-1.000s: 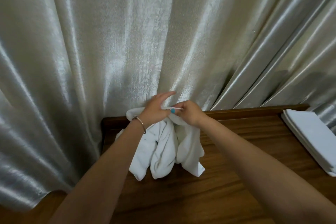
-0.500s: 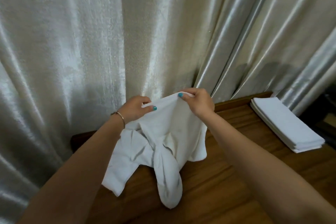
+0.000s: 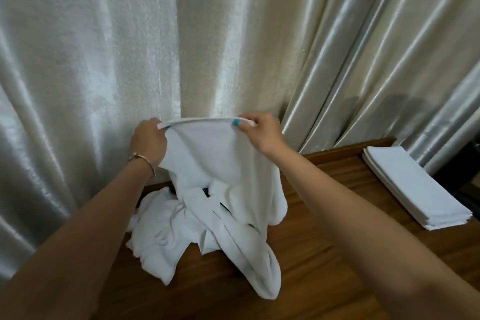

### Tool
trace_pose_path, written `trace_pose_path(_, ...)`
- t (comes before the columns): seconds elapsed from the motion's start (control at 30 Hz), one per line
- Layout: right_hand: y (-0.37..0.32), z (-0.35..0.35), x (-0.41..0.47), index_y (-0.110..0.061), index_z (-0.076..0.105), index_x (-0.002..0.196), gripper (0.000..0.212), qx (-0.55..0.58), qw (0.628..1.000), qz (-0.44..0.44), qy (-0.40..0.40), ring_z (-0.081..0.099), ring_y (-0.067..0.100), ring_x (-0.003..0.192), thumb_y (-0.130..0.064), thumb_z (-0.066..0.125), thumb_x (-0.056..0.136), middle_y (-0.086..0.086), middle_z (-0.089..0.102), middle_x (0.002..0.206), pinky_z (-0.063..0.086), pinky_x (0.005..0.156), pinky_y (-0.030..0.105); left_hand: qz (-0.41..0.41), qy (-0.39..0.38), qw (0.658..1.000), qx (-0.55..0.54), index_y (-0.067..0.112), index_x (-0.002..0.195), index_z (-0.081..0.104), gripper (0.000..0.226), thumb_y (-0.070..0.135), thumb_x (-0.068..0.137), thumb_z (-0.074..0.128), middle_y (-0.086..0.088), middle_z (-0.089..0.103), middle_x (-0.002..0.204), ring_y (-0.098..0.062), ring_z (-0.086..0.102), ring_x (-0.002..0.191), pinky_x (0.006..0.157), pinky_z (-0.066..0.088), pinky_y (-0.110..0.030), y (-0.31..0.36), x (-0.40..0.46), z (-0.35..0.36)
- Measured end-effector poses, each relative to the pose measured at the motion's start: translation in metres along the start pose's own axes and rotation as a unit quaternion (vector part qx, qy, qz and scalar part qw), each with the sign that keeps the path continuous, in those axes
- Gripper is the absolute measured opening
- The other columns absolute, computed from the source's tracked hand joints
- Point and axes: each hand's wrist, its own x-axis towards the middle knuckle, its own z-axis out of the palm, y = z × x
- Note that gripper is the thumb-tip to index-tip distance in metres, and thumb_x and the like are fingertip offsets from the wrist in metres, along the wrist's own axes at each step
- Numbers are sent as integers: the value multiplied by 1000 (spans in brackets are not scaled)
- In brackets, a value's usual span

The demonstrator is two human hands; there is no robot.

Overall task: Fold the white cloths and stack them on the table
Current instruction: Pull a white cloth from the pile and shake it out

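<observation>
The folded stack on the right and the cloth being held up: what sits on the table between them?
Nothing: in the head view only bare wooden table separates the stack from the cloth.

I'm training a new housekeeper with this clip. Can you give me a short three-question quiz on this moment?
1. True or false: both hands pinch the top hem of the lifted cloth.
2. Where is the folded stack? A) on the table's right side B) under the lifted cloth C) on the floor
3. Fill in: the lifted cloth's lower end is ____ the table.

Key
1. True: left hand and right hand each hold the hem.
2. A
3. Touching; it trails onto the wood beside a crumpled pile.
</observation>
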Motion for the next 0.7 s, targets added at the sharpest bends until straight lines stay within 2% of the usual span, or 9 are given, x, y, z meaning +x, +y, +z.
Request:
trace_pose_path(0.07,-4,4,8,-21,73,104,22,-14,998,-35,41,63,11,92,-33,67,87,-6,71,98,48,79,27,18,20,1000,7,7,74,51,23,9,94,40,-23,57,85,-36,55,73,58,34,-36,0,9,-12)
trace_pose_path(0.1,1,8,5,-25,70,111,30,-70,997,-38,4,63,13,95,-40,67,85,-6,70,105,50,80,30,19,23,1000,6,7,73,50,23,6,93,38,-23,57,85,-35,54,72,58,33,-35,0,12,-15)
trace_pose_path(0.17,27,17,-12,-28,61,122,47,-229,961,-2,-155,61,18,103,-46,70,80,-2,65,116,52,81,35,14,21,1000,4,1,77,55,23,3,92,38,-24,58,88,-38,56,77,60,34,-35,-4,16,-18)
trace_pose_path(0.23,52,12,-24,-18,65,113,34,-340,907,32,-244,62,25,100,-35,70,84,5,65,107,49,74,33,21,9,1000,9,0,83,59,24,7,93,39,-22,58,91,-38,57,79,60,36,-35,-10,17,-17)
trace_pose_path(0.3,59,-7,-19,-12,70,96,18,-321,932,60,-158,64,26,88,-28,65,89,6,66,88,49,66,33,37,-16,999,14,3,86,59,22,10,93,39,-20,56,92,-37,56,80,62,37,-35,-9,15,-15)
trace_pose_path(0.4,65,-39,-16,-17,70,86,15,-209,973,91,24,60,17,65,-31,63,90,-2,61,68,46,52,29,76,-56,995,15,4,86,57,17,7,91,41,-19,55,93,-36,54,83,65,38,-37,8,12,-9)
trace_pose_path(0.53,95,-58,-44,-26,65,78,38,-294,942,157,-33,60,18,63,-62,57,84,-2,63,68,45,53,30,100,-87,991,-7,5,88,59,17,3,86,42,-15,56,93,-34,56,82,69,44,-39,40,10,3)
trace_pose_path(0.6,113,-70,-51,-24,66,76,33,-247,951,178,-51,63,21,70,-58,66,80,1,65,74,50,58,37,104,-82,991,-17,7,87,59,18,2,84,42,-12,57,94,-33,57,83,68,45,-39,53,8,9)
trace_pose_path(0.7,130,-83,-60,-17,70,85,21,-206,950,177,-152,64,21,84,-37,73,81,2,66,87,54,71,38,90,-76,993,-4,8,88,59,17,4,85,43,-11,57,98,-34,57,83,67,44,-36,75,7,19)
